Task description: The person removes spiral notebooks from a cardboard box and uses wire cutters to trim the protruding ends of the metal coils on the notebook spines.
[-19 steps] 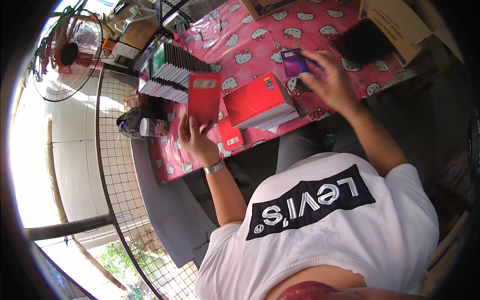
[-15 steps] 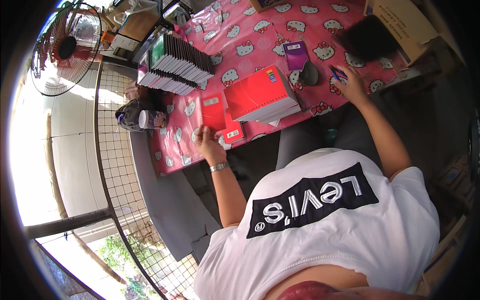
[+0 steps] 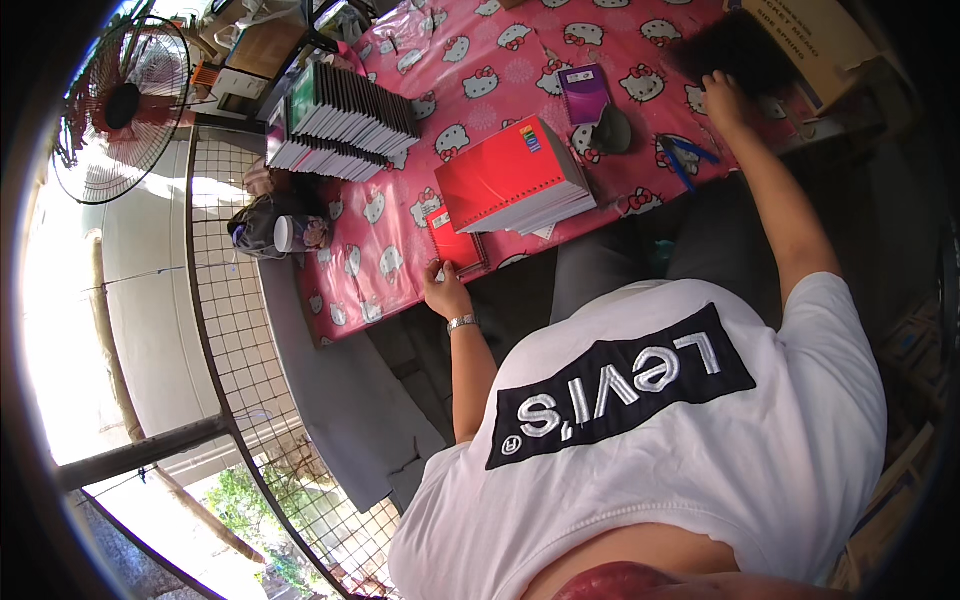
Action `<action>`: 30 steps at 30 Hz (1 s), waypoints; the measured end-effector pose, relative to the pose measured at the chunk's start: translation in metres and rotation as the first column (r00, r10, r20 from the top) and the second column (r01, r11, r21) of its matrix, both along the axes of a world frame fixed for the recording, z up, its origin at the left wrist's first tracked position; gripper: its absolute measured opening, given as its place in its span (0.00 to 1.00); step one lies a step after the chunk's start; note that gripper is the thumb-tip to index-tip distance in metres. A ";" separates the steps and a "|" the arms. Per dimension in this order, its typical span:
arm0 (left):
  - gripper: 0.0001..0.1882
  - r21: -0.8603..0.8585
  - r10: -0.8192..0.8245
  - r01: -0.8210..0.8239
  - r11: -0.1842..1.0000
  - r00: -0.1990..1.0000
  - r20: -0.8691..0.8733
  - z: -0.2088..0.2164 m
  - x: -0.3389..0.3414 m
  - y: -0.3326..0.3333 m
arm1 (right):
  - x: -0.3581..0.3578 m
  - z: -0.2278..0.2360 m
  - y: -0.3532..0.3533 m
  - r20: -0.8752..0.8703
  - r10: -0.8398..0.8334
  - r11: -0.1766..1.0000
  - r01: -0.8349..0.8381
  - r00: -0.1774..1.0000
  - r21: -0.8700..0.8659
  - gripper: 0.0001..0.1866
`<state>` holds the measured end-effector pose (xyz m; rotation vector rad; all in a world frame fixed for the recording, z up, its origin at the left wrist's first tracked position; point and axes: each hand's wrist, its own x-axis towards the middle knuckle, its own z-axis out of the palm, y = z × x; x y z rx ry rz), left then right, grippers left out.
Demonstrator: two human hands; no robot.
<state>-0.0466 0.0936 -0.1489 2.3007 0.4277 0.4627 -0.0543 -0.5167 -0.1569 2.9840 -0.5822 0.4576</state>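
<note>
My left hand [image 3: 447,292] is at the table's front edge, its fingers closed on the lower edge of a small red spiral notebook [image 3: 455,243]. Beside that notebook, to its right, stands a tall stack of larger red spiral notebooks [image 3: 515,180]. My right hand [image 3: 727,100] reaches to the near edge of a black, bristly pile [image 3: 735,58], fingers bent down against it; what they pinch is too small to make out. Blue-handled pliers [image 3: 686,158] lie spread on the table, nearer to me than that hand.
A purple notebook [image 3: 585,94] and a dark grey rounded object [image 3: 611,131] lie behind the red stack. Tall rows of notebooks [image 3: 350,115] stand at the left, near a cup [image 3: 292,234] and a fan [image 3: 122,106]. A cardboard box [image 3: 815,50] is at the far right.
My right hand has let go of the pliers and moved farther away to the black pile. My left hand has come right and nearer, and the raised red notebook is now lower beside the stack.
</note>
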 end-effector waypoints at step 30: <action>0.14 0.417 -0.947 0.909 -0.003 0.131 -0.292 0.276 0.032 -0.170 | -0.028 0.198 0.164 0.571 0.448 0.262 -0.712 0.688 0.652 0.22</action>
